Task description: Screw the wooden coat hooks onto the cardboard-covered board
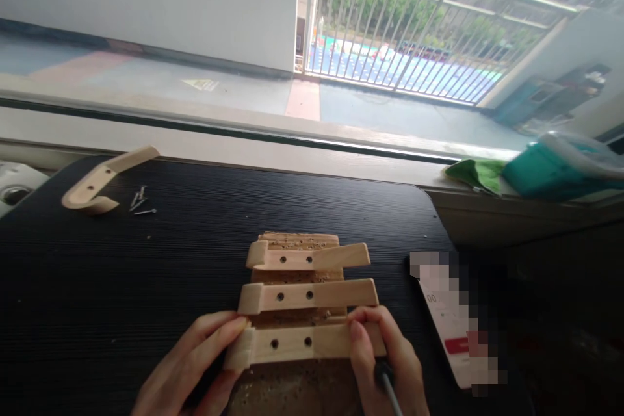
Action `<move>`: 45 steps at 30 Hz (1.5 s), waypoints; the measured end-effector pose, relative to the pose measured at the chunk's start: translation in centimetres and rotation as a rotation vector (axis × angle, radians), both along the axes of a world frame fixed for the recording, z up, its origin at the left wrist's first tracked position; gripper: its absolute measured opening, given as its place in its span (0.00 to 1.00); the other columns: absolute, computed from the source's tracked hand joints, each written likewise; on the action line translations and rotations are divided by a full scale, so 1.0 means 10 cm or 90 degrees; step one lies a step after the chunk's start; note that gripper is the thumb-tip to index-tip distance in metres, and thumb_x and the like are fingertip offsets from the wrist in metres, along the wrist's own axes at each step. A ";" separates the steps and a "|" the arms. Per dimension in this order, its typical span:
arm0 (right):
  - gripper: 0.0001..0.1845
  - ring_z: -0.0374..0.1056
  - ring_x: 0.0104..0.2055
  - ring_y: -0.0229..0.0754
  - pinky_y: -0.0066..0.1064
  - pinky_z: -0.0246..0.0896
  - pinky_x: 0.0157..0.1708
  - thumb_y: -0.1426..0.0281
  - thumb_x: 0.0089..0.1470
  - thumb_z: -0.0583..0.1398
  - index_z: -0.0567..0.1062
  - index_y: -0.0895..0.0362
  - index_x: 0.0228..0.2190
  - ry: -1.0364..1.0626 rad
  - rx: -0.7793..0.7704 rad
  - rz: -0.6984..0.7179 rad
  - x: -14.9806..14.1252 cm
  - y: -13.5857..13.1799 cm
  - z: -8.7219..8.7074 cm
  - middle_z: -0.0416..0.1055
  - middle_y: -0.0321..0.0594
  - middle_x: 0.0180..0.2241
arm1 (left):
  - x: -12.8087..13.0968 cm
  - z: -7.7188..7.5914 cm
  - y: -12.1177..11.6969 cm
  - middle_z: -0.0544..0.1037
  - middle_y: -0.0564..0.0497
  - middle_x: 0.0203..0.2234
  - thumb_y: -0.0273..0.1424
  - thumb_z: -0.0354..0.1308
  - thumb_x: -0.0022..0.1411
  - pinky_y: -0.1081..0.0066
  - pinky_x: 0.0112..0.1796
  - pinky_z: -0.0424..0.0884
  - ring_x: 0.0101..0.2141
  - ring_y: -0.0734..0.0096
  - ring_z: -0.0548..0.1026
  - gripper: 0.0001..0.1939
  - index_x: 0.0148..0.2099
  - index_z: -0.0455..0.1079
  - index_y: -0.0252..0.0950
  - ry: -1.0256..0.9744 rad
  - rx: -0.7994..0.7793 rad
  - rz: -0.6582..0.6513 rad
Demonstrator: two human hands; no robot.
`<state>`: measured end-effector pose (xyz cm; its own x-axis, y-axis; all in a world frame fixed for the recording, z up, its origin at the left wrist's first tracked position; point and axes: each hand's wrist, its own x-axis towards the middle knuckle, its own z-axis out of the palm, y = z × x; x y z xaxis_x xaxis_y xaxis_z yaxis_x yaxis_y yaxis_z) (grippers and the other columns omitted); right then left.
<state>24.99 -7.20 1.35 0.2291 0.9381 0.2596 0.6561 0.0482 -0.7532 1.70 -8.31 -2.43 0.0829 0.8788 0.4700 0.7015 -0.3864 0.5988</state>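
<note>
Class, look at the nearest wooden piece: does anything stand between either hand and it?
Nothing visible does. The left hand grips the left end of the nearest wooden piece, the right hand its right end. The metal-shafted tool shows below that end, not in between.

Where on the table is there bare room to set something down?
Left of the board, below the screws, the dark table is largely bare; so is the strip between board and window sill. Crowded: around the nearest hook, held by left hand and right hand, and rightward, by the phone.
</note>
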 end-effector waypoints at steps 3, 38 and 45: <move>0.09 0.70 0.27 0.36 0.22 0.63 0.26 0.66 0.56 0.53 0.70 0.55 0.29 0.028 -0.002 0.094 0.06 0.02 0.00 0.73 0.36 0.25 | 0.01 0.14 0.04 0.78 0.52 0.43 0.36 0.56 0.60 0.75 0.41 0.75 0.38 0.67 0.78 0.19 0.54 0.67 0.44 0.029 0.049 -0.054; 0.28 0.67 0.44 0.43 0.32 0.65 0.42 0.81 0.42 0.53 0.68 0.58 0.47 -0.355 -0.026 0.342 -0.29 -0.43 0.27 0.68 0.43 0.45 | 0.04 0.28 -0.08 0.77 0.50 0.44 0.39 0.58 0.57 0.67 0.47 0.72 0.44 0.65 0.76 0.22 0.53 0.66 0.38 -0.074 -0.058 -0.026; 0.29 0.66 0.46 0.42 0.31 0.64 0.44 0.81 0.45 0.52 0.66 0.58 0.51 -0.372 -0.046 0.354 -0.27 -0.45 0.28 0.66 0.44 0.49 | 0.15 0.21 -0.17 0.76 0.49 0.42 0.40 0.59 0.50 0.63 0.48 0.71 0.44 0.61 0.74 0.20 0.45 0.70 0.39 -0.139 -0.148 0.063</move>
